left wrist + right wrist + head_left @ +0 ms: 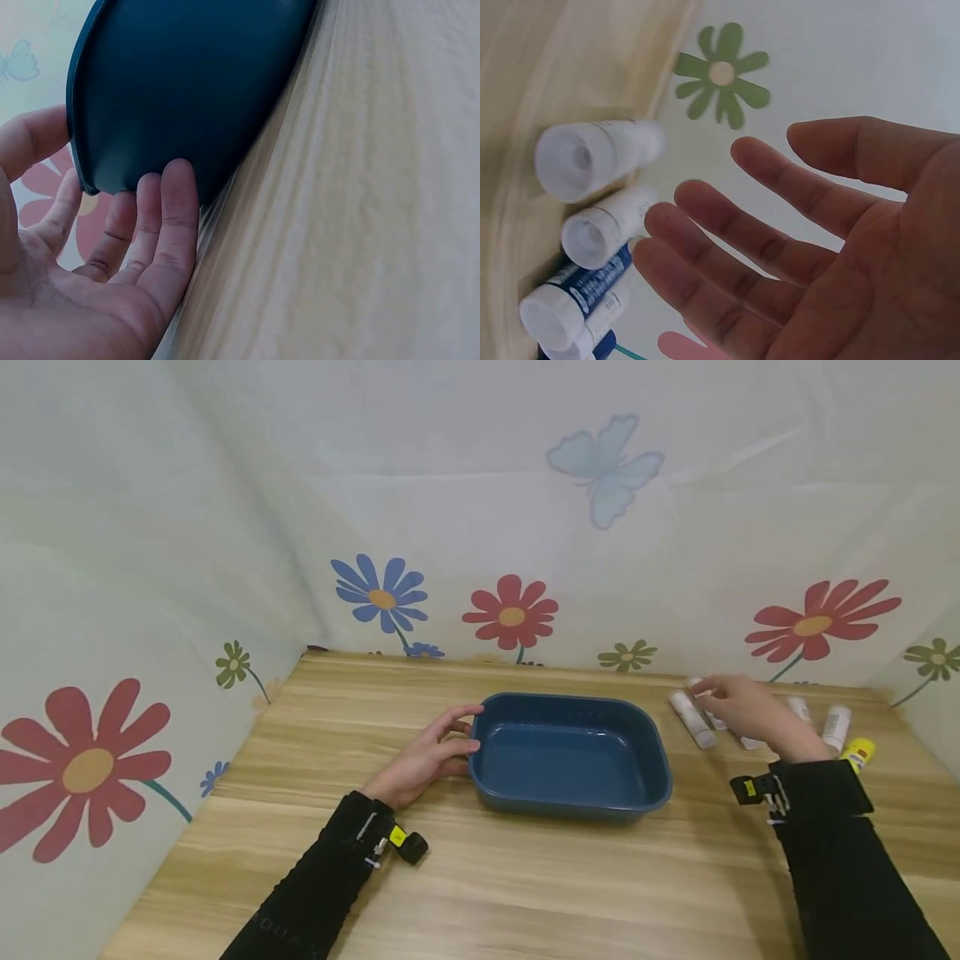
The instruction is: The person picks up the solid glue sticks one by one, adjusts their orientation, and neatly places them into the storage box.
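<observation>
A dark blue rectangular basin point(570, 760) stands on the wooden table, with nothing inside it. My left hand point(423, 760) is at its left end, fingertips against the outer wall and rim, fingers loosely bent. To the right of the basin, my right hand point(738, 706) hovers over a group of tubes that look like glue sticks, its fingers extended and holding nothing. One white tube point(692, 718) lies left of that hand. In the right wrist view, a navy-labelled tube point(577, 300) lies among white ones point(592, 157), beyond the fingertips. The hand partly hides several tubes in the head view.
Farther right lie another white tube point(836, 727) and a yellow glue stick point(858, 752), partly behind the right wrist. A pale curtain point(450, 485) printed with flowers and a butterfly borders the table point(525, 893) at its back and sides.
</observation>
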Available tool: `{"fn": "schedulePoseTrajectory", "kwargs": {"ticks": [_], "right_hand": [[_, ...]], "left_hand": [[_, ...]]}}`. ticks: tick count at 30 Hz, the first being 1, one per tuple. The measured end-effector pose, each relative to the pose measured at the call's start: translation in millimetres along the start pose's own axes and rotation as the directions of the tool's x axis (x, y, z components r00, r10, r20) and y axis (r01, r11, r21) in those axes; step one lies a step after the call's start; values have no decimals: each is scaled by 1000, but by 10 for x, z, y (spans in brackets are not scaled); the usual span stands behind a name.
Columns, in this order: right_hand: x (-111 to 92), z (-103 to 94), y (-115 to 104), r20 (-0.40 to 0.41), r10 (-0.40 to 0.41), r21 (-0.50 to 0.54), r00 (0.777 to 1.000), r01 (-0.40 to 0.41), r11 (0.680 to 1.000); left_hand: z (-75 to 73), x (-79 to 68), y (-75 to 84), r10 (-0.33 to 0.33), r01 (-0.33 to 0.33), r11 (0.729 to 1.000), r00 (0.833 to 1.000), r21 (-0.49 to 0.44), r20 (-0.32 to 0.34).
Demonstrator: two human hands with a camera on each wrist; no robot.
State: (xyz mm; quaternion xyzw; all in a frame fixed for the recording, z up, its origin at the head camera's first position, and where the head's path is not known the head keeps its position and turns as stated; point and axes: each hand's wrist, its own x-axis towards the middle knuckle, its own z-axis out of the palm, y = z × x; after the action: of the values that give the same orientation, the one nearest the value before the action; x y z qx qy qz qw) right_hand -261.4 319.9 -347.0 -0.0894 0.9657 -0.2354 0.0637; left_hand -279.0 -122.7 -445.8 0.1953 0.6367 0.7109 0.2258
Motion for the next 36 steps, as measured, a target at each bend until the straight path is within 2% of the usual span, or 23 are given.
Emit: {"fn": "schedulePoseTrajectory", "kwargs": {"ticks": [15, 24, 31, 36], "right_hand": [[99, 156, 71, -63, -40, -65, 997, 35, 997], [129, 212, 86, -57, -30, -47, 998, 28, 999], [177, 253, 103, -82, -51, -85, 995, 44, 995], [192, 250, 107, -76, -35, -82, 996, 28, 996]], "left_hand": [[28, -3, -15, -2, 2, 1000, 1000, 3, 5], [2, -18, -23, -17, 17, 1000, 1000, 1, 3], [-2, -29, -28, -16, 16, 1000, 1000, -5, 2], [4, -11, -7, -11, 11, 1000, 1000, 15, 4]]}}
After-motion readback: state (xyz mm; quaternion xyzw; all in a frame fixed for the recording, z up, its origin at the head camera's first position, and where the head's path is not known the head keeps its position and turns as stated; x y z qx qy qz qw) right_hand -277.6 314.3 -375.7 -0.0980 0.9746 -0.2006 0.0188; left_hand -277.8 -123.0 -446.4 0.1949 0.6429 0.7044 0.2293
